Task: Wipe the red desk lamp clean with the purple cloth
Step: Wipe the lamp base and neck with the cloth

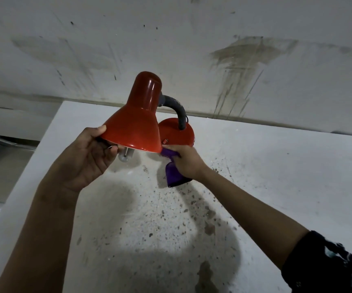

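Observation:
The red desk lamp (137, 121) stands near the back of a white table (276, 176), its cone shade tilted toward me on a grey bendable neck above a round red base. My left hand (90, 155) grips the left rim of the shade, thumb on top and fingers under the edge. My right hand (186, 160) holds the bunched purple cloth (172, 172) and presses its top against the shade's lower right rim. A loose end of the cloth hangs below the hand. A white bulb pokes out under the shade.
The tabletop is speckled with dark grit and stains in front of the lamp. A stained white wall (245, 60) rises just behind the table. The table's left edge (22, 187) drops to a tiled floor.

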